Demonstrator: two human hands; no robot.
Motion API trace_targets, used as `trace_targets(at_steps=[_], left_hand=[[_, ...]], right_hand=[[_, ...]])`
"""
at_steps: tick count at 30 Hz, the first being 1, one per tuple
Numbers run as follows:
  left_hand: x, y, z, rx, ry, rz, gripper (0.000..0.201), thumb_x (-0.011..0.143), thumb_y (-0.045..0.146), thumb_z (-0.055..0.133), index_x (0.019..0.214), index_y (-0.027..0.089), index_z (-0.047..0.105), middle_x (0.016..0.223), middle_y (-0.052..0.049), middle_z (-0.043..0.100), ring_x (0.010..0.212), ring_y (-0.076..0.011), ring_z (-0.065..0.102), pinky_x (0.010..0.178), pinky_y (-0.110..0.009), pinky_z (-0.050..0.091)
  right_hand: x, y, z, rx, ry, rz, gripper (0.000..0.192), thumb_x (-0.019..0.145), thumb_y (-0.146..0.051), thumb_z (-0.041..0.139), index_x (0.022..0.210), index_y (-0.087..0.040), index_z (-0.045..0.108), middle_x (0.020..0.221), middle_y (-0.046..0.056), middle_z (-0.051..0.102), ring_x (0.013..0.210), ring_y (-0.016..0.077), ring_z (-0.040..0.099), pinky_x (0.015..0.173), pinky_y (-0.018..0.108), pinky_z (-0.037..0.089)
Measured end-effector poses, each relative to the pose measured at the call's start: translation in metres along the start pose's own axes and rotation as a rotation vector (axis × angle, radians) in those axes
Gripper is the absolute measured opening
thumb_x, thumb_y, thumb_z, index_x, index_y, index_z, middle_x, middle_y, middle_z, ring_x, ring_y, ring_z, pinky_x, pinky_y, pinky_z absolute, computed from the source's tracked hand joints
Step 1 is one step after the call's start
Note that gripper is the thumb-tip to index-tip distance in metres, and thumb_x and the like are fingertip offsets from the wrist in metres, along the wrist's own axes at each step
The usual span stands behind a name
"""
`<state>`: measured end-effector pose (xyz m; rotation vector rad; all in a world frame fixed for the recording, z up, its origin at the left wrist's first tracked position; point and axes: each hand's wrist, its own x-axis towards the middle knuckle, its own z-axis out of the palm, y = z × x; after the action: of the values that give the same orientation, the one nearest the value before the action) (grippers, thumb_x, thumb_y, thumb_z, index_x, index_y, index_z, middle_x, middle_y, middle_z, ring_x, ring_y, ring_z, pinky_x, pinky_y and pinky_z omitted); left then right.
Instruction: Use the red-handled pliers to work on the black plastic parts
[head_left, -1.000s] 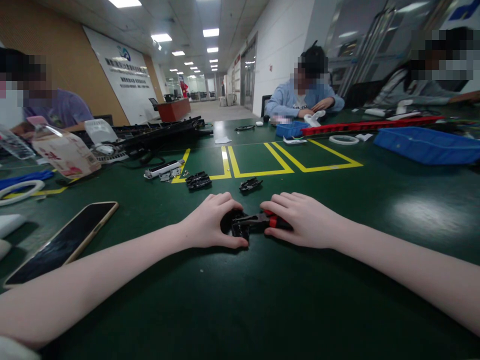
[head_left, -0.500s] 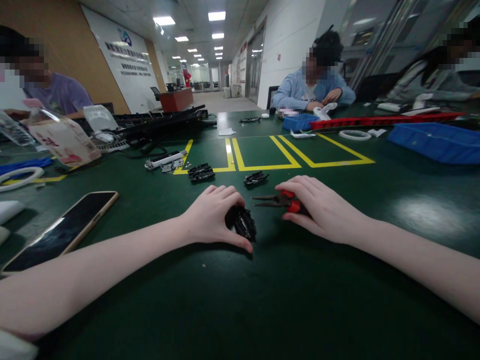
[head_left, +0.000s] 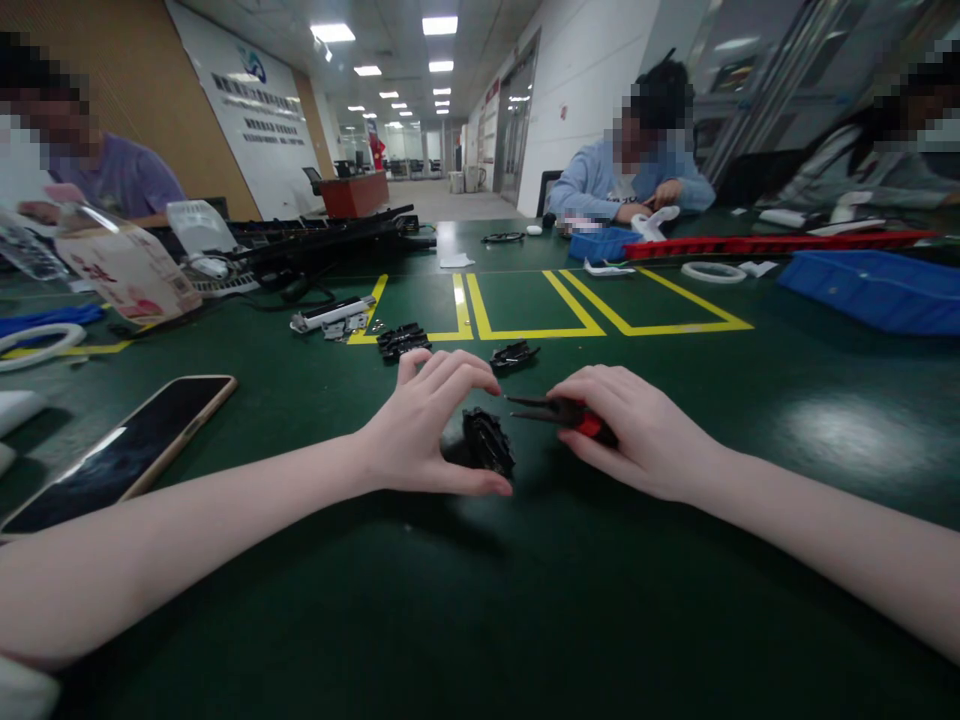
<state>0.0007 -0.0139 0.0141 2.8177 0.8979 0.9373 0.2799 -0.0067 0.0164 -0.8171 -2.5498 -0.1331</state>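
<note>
Steadying black part [head_left: 488, 442] with curled left hand [head_left: 420, 430]; right hand [head_left: 637, 430] gripping pliers [head_left: 559, 410], tips at 1 o'clock, not yet biting.

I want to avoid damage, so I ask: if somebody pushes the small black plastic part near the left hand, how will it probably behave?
The black plastic part looks stiff and moulded, so it would probably slide across the smooth green table without bending. It seems small and likely light. It appears to stand on edge beside the left hand, so a push might tip it over.
</note>
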Motion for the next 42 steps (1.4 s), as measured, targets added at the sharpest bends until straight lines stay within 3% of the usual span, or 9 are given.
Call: trace_targets(at_steps=[4,6,10,18,23,28,34,37,42], left_hand=[[-0.001,0.009,-0.001,0.049,0.056,0.046,0.035,0.095,0.054,0.056,0.107,0.022,0.059,0.107,-0.004,0.07,0.104,-0.0221,0.061,0.097,-0.041,0.028],[-0.001,0.009,0.0,0.096,0.072,0.058,0.028,0.098,0.049,0.054,0.102,0.022,0.062,0.102,-0.002,0.072,0.1,-0.02,0.062,0.097,-0.041,0.027],[-0.001,0.003,0.0,0.177,0.09,0.093,0.03,0.094,0.052,0.059,0.095,0.022,0.064,0.1,-0.001,0.072,0.099,-0.0203,0.061,0.097,-0.042,0.027],[-0.001,-0.003,0.0,0.257,0.104,0.145,0.023,0.098,0.042,0.055,0.09,0.023,0.064,0.098,0.0,0.072,0.096,-0.0193,0.061,0.097,-0.042,0.028],[0.0,-0.005,0.004,0.19,0.117,0.048,0.024,0.097,0.04,0.051,0.085,0.022,0.06,0.094,0.001,0.07,0.09,-0.018,0.06,0.097,-0.041,0.028],[0.003,-0.005,0.005,0.16,0.099,0.036,0.026,0.098,0.038,0.05,0.079,0.021,0.058,0.092,0.0,0.068,0.089,-0.0178,0.059,0.096,-0.04,0.029],[0.004,-0.005,0.006,0.133,0.05,0.005,0.028,0.099,0.035,0.047,0.078,0.02,0.058,0.091,0.0,0.067,0.087,-0.0168,0.057,0.097,-0.041,0.028],[0.004,-0.004,0.006,0.123,0.03,0.015,0.029,0.1,0.036,0.044,0.08,0.02,0.058,0.09,0.0,0.067,0.087,-0.0167,0.057,0.098,-0.041,0.028],[0.005,-0.004,0.004,0.022,-0.06,0.106,0.026,0.101,0.036,0.044,0.083,0.021,0.056,0.095,-0.001,0.068,0.09,-0.017,0.059,0.096,-0.04,0.032]], right_hand=[[0.002,-0.003,0.0,-0.206,0.029,-0.153,0.028,0.096,-0.036,0.053,0.113,-0.015,0.059,0.102,0.013,0.068,0.093,0.0261,0.063,0.082,0.04,0.046],[0.002,-0.005,0.0,-0.258,0.048,-0.176,0.03,0.095,-0.036,0.054,0.114,-0.014,0.06,0.101,0.013,0.069,0.093,0.026,0.062,0.082,0.04,0.046],[0.002,-0.006,-0.001,-0.285,0.063,-0.15,0.029,0.093,-0.029,0.055,0.118,-0.015,0.06,0.104,0.013,0.069,0.097,0.027,0.062,0.084,0.041,0.046],[0.003,-0.009,-0.003,-0.302,0.032,-0.098,0.039,0.088,-0.02,0.051,0.126,-0.012,0.059,0.111,0.017,0.068,0.102,0.032,0.062,0.085,0.046,0.048],[0.005,-0.015,0.001,-0.224,0.04,0.051,0.044,0.086,-0.02,0.053,0.129,-0.013,0.056,0.116,0.018,0.066,0.104,0.0329,0.061,0.086,0.046,0.049],[0.005,-0.012,0.004,-0.141,0.006,0.208,0.035,0.078,-0.024,0.061,0.113,-0.016,0.06,0.113,0.014,0.065,0.1,0.0312,0.061,0.083,0.044,0.05],[0.006,-0.009,0.007,0.04,-0.061,0.319,0.021,0.081,-0.024,0.058,0.101,-0.021,0.06,0.104,0.01,0.066,0.097,0.028,0.059,0.079,0.041,0.049],[0.006,-0.008,0.008,0.045,-0.044,0.319,0.017,0.078,-0.021,0.057,0.096,-0.022,0.057,0.099,0.008,0.065,0.091,0.0257,0.059,0.071,0.036,0.048],[0.007,-0.004,0.007,-0.134,-0.027,0.186,0.011,0.078,-0.023,0.057,0.088,-0.021,0.053,0.09,0.008,0.064,0.078,0.0236,0.057,0.065,0.034,0.043]])
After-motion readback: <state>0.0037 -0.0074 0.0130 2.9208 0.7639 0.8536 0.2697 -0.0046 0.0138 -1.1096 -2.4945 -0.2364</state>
